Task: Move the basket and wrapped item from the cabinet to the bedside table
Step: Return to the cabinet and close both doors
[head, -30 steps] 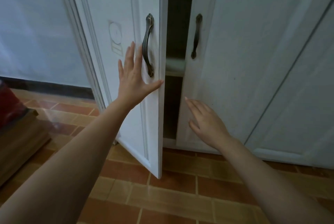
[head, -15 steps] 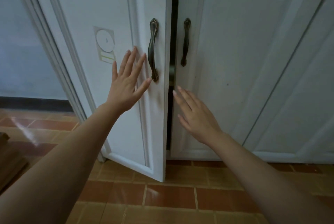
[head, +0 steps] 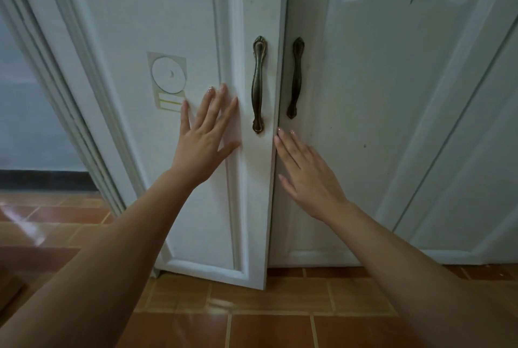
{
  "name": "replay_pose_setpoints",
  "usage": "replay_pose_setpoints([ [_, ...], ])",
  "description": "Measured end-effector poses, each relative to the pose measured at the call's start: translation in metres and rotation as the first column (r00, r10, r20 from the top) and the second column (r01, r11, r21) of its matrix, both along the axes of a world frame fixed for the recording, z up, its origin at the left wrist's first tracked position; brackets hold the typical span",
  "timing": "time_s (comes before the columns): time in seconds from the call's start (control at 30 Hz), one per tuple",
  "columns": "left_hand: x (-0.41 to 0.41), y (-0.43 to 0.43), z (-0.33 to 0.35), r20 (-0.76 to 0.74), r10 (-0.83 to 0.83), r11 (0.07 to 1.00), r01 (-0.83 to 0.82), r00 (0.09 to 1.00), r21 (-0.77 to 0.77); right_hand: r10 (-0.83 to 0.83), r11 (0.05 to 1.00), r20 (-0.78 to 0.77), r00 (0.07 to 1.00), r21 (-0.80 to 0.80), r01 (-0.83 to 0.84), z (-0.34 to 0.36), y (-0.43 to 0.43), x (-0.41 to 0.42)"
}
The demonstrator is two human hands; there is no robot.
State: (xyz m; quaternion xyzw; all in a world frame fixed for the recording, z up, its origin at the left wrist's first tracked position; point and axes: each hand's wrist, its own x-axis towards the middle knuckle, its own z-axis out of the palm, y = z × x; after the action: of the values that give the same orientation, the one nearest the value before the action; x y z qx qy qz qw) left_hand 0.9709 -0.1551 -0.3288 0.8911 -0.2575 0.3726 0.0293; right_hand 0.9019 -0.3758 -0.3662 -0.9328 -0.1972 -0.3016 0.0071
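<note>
The white cabinet (head: 364, 95) fills the view, standing on a red-brown tiled floor (head: 266, 328), its two tall doors upright with their long axes vertical. The left door (head: 126, 39) stands slightly proud of the right door (head: 392, 123), its free edge swung a little toward the camera, so no gap into the interior shows. Both bare hands are empty, fingers spread wide and flat. The left hand (head: 206, 137) presses on the left door's panel beside the bronze handle (head: 258, 84), apparently to push it flush. The right hand (head: 305, 176) lies against the right door below its own handle (head: 295, 77), likely steadying it. The basket and wrapped item are not in view; whether they remain inside cannot be told.
</note>
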Motion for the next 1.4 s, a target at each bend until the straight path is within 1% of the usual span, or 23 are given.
replay_pose_setpoints([
  [0.27, 0.023, -0.012, -0.002, 0.059, -0.003, 1.0, 0.004, 0.998, -0.013, -0.083, 0.996, 0.056, 0.995, -0.041, 0.085, 0.001, -0.001, 0.027],
  [0.47, 0.036, -0.016, -0.004, 0.098, 0.014, 1.0, -0.013, 0.995, -0.008, -0.179, 0.974, 0.09, 0.98, -0.122, 0.189, 0.0, 0.0, 0.042],
  [0.73, 0.049, -0.02, -0.007, 0.099, 0.058, 0.998, -0.06, 0.993, 0.009, -0.253, 0.942, 0.107, 0.961, -0.2, 0.271, -0.001, -0.001, 0.056],
  [1.13, 0.051, -0.022, -0.006, 0.072, 0.08, 0.996, -0.082, 0.994, 0.02, -0.414, 0.866, 0.071, 0.908, -0.278, 0.416, 0.006, 0.013, 0.054],
  [1.2, 0.051, -0.025, -0.003, 0.047, 0.092, 0.996, -0.093, 0.995, 0.019, -0.412, 0.862, 0.064, 0.909, -0.295, 0.412, 0.013, 0.017, 0.054],
  [1.3, 0.047, -0.031, 0.001, -0.016, 0.132, 0.991, -0.132, 0.991, 0.024, -0.4, 0.881, -0.021, 0.916, -0.284, 0.378, 0.023, 0.024, 0.055],
  [1.4, 0.043, -0.033, 0.004, -0.071, 0.153, 0.988, -0.15, 0.986, 0.04, -0.404, 0.88, -0.032, 0.914, -0.284, 0.379, 0.026, 0.021, 0.049],
])
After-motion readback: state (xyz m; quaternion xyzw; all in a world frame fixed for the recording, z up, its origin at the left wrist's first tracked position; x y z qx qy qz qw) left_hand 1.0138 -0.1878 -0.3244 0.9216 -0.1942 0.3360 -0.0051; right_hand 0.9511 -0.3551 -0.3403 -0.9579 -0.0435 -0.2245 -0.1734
